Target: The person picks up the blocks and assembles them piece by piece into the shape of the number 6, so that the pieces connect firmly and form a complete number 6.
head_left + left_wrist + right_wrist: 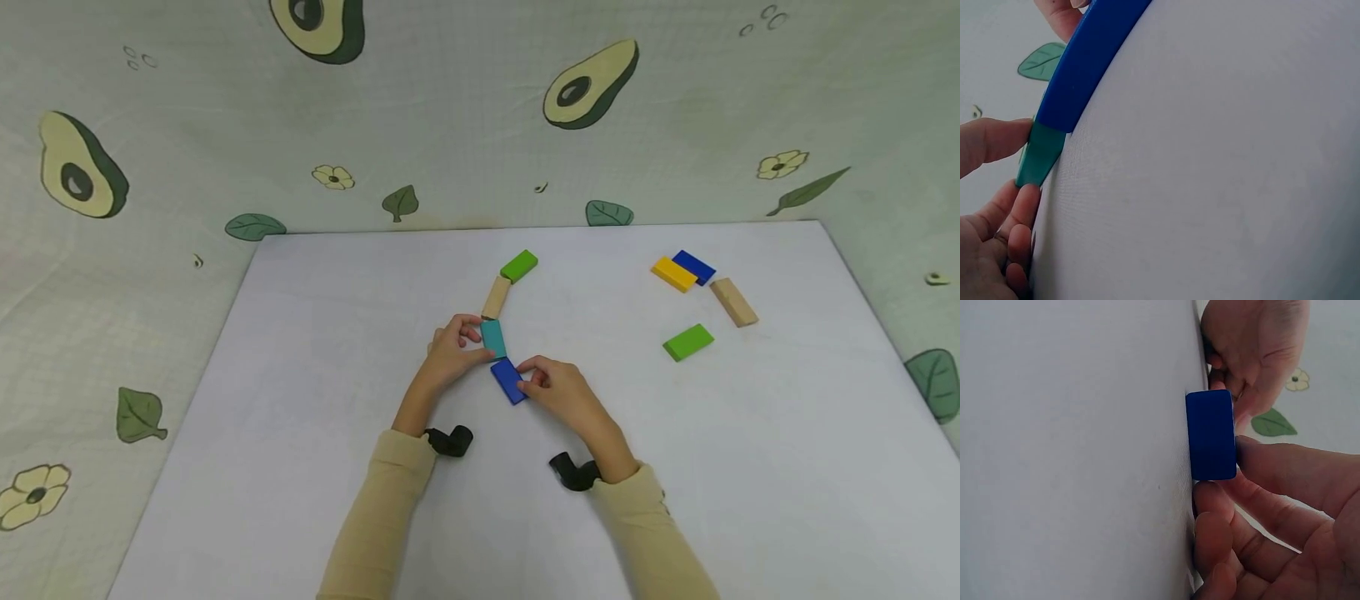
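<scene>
Blocks lie flat on the white table in a bending row. Its near end is a blue block (508, 381), whose end touches or nearly touches a teal block (492, 338). My left hand (453, 353) holds the teal block from the left, thumb by the near end and fingers by the far end. From the right, my right hand (558, 387) pinches the blue block, thumb over its top edge and fingers along its side. In the right wrist view the blue block (1212, 434) shows its end face. Beyond the teal block are a wooden block (496, 297) and a green block (519, 266).
Right of the row lie a yellow block (674, 273), a second blue block (693, 267) touching it, another wooden block (734, 302) and another green block (687, 342). Cloth printed with avocados (592, 83) surrounds the white table (300, 375). Each wrist wears a black camera mount (450, 441).
</scene>
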`<state>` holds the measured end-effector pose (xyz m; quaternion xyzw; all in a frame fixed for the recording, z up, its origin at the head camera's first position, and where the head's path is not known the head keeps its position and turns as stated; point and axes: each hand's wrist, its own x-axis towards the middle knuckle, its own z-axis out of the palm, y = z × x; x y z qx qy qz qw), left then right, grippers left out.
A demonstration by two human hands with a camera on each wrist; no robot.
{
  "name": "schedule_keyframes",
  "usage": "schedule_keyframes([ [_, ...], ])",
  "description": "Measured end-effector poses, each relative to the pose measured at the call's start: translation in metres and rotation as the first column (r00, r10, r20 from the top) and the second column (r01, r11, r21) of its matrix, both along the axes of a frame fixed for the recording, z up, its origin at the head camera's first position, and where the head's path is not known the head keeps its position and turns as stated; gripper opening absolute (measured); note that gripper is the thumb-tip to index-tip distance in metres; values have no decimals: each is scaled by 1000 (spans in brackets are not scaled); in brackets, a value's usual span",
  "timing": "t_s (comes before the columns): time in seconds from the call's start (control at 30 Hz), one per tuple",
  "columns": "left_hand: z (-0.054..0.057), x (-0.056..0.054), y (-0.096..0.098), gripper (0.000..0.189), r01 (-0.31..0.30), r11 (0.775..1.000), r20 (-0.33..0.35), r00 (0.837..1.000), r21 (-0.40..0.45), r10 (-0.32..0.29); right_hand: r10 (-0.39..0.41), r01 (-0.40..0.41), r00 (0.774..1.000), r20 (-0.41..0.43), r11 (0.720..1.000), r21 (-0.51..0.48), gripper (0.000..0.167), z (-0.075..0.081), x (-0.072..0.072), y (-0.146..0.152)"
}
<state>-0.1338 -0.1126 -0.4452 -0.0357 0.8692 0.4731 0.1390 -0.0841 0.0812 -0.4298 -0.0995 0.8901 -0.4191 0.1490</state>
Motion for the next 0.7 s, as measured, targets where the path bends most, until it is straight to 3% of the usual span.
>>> schedule_keyframes([
  [0.7,-1,1,-2,52,18,1000,-17,1000,-5,-18,-11,10,1000,11,1000,14,23,2,1,-3],
])
